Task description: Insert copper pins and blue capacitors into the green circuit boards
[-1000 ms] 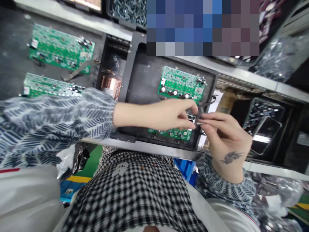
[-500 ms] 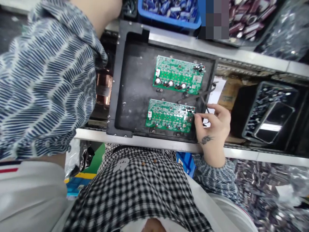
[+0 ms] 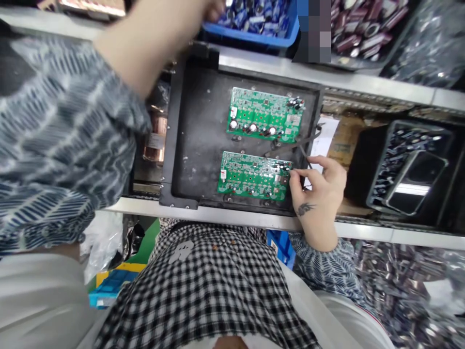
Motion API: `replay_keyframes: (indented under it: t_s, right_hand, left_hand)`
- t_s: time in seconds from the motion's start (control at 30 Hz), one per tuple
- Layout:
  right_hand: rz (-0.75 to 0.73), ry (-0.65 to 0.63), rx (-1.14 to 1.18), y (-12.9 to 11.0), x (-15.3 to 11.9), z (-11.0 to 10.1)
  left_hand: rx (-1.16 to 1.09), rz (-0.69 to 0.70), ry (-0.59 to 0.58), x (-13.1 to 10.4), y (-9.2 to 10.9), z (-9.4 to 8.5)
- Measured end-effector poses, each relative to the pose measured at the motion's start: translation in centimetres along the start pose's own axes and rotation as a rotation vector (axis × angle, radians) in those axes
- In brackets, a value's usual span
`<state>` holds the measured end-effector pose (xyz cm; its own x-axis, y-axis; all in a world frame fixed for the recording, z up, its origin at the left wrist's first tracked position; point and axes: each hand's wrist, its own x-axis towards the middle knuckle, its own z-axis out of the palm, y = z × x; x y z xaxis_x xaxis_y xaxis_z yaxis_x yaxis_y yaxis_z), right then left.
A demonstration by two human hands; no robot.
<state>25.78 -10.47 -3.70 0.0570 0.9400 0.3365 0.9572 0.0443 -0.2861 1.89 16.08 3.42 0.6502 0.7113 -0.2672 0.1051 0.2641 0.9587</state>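
Beyond the black tray's [image 3: 198, 140] upper left, the left hand [image 3: 198, 10] was blurred beside the blue bin [image 3: 250, 37]; its grip could not be determined. Inside the tray lay the lower circuit board [image 3: 250, 177] and upper circuit board [image 3: 263, 109], judged light, stiff, fragile, best held by bare edges. Near the tray's right wall, the right hand's [image 3: 321, 196] fingertips bunched at the lower board's end; any hold was unconfirmed.

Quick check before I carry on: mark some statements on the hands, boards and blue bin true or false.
1. The upper board and lower board lie in the black tray. True.
2. The left hand is on the lower board. False: it is near the left corner of the blue bin.
3. The right hand has its fingers by the lower board's right end. True.
4. The blue bin is empty. False: it holds many blue parts.
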Motion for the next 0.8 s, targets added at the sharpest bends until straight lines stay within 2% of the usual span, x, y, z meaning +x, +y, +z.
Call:
replay_keyframes:
  t_s: [0.07,0.1,0.17,0.2,0.27,0.37,0.5,0.6,0.7,0.8]
  right_hand:
    - [0.005,-0.023,-0.036,-0.5,0.2,-0.3]
    - [0.007,-0.036,-0.063,-0.8,0.3,-0.4]
    - [0.007,-0.061,-0.124,-1.6,0.3,-0.6]
    - [0.008,-0.074,-0.148,-1.9,0.3,-0.7]
    - [0.019,-0.096,-0.167,-2.4,0.2,-1.1]
    - [0.038,-0.122,-0.105,-2.5,0.7,-2.0]
    - [0.033,-0.089,0.164,-2.7,2.8,-3.3]
    - [-0.002,-0.108,0.321,-3.3,4.3,-3.6]
    - [-0.058,-0.178,0.347,-3.7,5.2,-3.7]
    - [-0.135,-0.253,0.344,-3.1,6.4,-3.7]
  left_hand:
    - [0.02,0.006,0.121,-1.9,-1.1,3.7]
    - [0.008,-0.045,0.063,-3.0,-1.7,5.9]
    - [-0.14,-0.248,-0.061,-4.9,-3.0,9.8]
    - [-0.217,-0.324,-0.107,-5.6,-3.7,11.2]
    - [-0.336,-0.417,-0.139,-6.3,-4.8,12.8]
    - [-0.413,-0.46,-0.146,-6.1,-5.9,12.7]
    - [-0.372,-0.457,-0.19,-5.6,-6.0,11.9]
    - [-0.299,-0.392,-0.255,-5.6,-6.2,11.7]
    - [-0.22,-0.307,-0.288,-5.6,-6.7,11.6]
    - [-0.175,-0.267,-0.283,-5.4,-7.1,11.5]
